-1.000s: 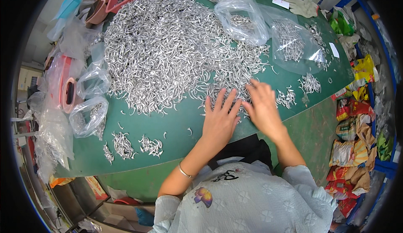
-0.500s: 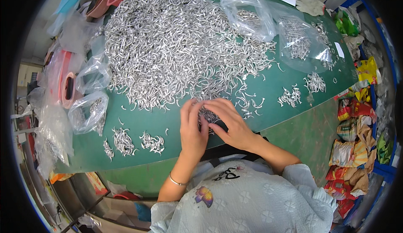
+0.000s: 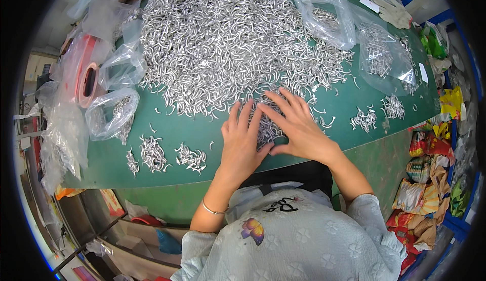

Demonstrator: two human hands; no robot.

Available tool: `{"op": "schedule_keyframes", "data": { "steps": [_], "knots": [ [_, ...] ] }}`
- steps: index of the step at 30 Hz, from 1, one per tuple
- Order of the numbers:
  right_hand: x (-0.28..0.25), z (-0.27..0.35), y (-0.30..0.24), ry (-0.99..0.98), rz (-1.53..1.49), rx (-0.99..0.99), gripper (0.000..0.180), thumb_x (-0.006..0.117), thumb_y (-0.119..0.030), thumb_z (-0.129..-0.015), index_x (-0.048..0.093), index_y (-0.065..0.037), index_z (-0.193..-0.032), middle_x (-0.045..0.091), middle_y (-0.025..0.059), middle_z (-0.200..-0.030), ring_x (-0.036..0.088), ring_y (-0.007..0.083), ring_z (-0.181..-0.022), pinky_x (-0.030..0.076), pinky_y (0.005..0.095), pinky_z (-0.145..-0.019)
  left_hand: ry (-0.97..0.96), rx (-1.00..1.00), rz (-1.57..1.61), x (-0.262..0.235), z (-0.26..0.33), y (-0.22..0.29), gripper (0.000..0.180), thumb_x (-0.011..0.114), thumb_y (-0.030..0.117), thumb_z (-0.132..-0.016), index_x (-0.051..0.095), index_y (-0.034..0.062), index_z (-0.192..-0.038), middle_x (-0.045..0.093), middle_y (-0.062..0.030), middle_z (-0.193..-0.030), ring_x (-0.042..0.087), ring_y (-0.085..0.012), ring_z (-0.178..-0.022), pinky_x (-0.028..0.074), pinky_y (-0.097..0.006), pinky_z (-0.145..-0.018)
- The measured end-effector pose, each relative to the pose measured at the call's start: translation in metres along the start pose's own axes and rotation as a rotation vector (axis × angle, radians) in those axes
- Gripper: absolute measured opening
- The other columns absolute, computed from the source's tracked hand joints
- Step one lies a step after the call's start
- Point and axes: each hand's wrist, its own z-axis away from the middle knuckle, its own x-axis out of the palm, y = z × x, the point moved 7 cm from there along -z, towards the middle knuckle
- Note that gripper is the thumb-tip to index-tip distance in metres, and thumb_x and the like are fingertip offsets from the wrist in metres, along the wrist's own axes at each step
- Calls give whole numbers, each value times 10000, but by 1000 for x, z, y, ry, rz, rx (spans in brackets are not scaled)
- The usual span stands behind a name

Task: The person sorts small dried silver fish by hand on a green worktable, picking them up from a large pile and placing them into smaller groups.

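Note:
A big heap of small curved silvery metal pieces (image 3: 217,43) covers the middle of the green table (image 3: 177,129). At its near edge my left hand (image 3: 242,139) lies with fingers stretched and spread. Opposite it, my right hand (image 3: 299,129) is likewise spread, its fingertips at the heap's edge. Between the two palms sits a small cluster of the metal pieces (image 3: 267,129), partly covered by my fingers. Both thumbs point toward each other near the table's front edge, and neither hand grips anything.
Small piles of pieces (image 3: 153,154) lie at the near left, and others (image 3: 363,119) at the right. Open clear plastic bags (image 3: 324,17) stand beside the heap on both sides. A pale glove (image 3: 394,12) rests at the far right. Colourful sacks (image 3: 417,195) fill a blue rack.
My fingers have spread out from a cupped, bent pose around the cluster and now lie flatter, reaching to the heap's edge. The whole view has shifted slightly.

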Motion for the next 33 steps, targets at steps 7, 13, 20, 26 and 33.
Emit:
{"op": "schedule_keyframes", "data": {
  "steps": [7, 13, 20, 26, 33],
  "knots": [
    [-5, -6, 5, 237, -58, -41, 372, 753, -28, -718, 623, -40, -1066, 528, 112, -1208, 551, 305, -1035, 484, 391, -833, 169, 16, 180, 5, -6, -10, 425, 687, -42, -686, 558, 19, -1086, 531, -140, -1111, 509, -355, -1066, 447, -428, -868],
    [-24, -8, 27, 421, -304, 37, 183, 682, 65, -769, 627, -7, -928, 615, 94, -967, 616, 207, -729, 508, 308, -614, 234, -82, 531, -2, -20, -25, 245, 625, -108, -740, 618, 14, -951, 576, -112, -1012, 587, -267, -927, 494, -340, -761],
    [-55, -3, 48, 504, -260, 249, 135, 665, 44, -805, 639, 9, -933, 630, 90, -940, 612, 217, -806, 500, 311, -683, 439, -279, 1120, -13, -29, -68, 252, 542, -142, -856, 658, -28, -1049, 626, -148, -1185, 595, -188, -1102, 476, -293, -936],
    [-46, 23, 23, 331, -22, 157, 178, 731, -20, -757, 648, -22, -914, 572, 89, -939, 552, 293, -891, 453, 389, -782, 328, -85, 348, -42, -11, -36, 326, 646, -75, -793, 657, 44, -1096, 608, -128, -1186, 571, -335, -1123, 437, -395, -964],
    [0, 12, -16, 225, 119, -26, 164, 720, -64, -721, 637, -42, -861, 533, 56, -905, 496, 240, -886, 377, 358, -753, 24, -66, 159, -5, 35, -6, 287, 768, 49, -715, 662, 77, -981, 541, -67, -1004, 515, -257, -906, 368, -378, -786]
  ]
}}
